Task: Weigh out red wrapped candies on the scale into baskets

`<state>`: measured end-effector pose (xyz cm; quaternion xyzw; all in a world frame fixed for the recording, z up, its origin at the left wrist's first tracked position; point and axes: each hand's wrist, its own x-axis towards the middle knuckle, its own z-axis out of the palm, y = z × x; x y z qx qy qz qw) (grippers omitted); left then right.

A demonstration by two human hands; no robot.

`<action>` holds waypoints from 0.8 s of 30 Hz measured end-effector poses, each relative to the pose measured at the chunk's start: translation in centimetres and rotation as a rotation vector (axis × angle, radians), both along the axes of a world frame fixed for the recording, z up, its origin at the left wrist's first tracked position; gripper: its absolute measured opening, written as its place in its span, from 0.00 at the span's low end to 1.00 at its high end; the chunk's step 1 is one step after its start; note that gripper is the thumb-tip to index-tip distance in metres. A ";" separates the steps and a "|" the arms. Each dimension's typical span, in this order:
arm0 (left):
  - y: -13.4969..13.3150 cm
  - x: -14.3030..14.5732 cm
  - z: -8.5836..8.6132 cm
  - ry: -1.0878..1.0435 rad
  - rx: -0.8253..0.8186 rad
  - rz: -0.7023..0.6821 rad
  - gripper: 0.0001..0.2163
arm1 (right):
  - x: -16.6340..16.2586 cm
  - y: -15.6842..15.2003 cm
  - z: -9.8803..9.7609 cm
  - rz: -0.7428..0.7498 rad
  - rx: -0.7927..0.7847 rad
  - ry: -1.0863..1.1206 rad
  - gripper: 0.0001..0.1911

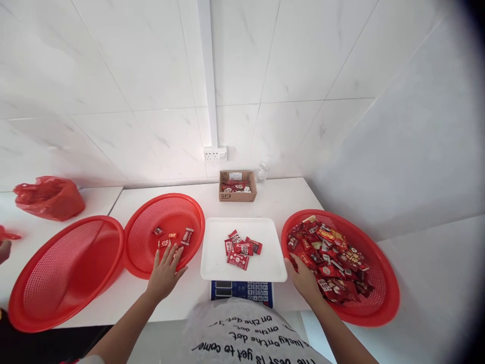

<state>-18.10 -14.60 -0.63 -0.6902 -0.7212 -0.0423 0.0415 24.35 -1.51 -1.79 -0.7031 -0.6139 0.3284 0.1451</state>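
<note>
My left hand (165,273) lies with fingers spread over the near rim of the middle red mesh basket (146,255), close to a few red snack packets (178,236) inside it. My right hand (303,277) rests at the left rim of the right red basket (382,298), which is heaped with several red packets (329,253); its fingers curl down toward the packets and I cannot see whether they hold one. Between my hands a white tray (265,263) sits on a scale (242,290) and carries a small pile of red packets (241,247).
A large red basket (64,273) with nothing in it sits at the left. A red plastic bag (49,197) lies at the far left. A small cardboard box (237,186) of packets, a clear bottle (261,173) and a wall socket (214,153) are at the back. Another person's hand (4,249) shows at the left edge.
</note>
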 end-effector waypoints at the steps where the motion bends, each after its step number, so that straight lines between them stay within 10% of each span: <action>1: -0.7 -0.4 -0.2 0.022 0.003 0.009 0.26 | 0.0 0.0 -0.1 -0.001 0.001 -0.002 0.32; 15: 6.1 -5.1 2.3 -0.120 -0.023 0.588 0.26 | 0.1 0.3 -0.4 0.016 0.031 0.055 0.34; 24: -0.4 -15.3 4.0 -0.196 -0.133 1.220 0.36 | -0.1 0.3 -0.1 0.000 0.044 0.074 0.34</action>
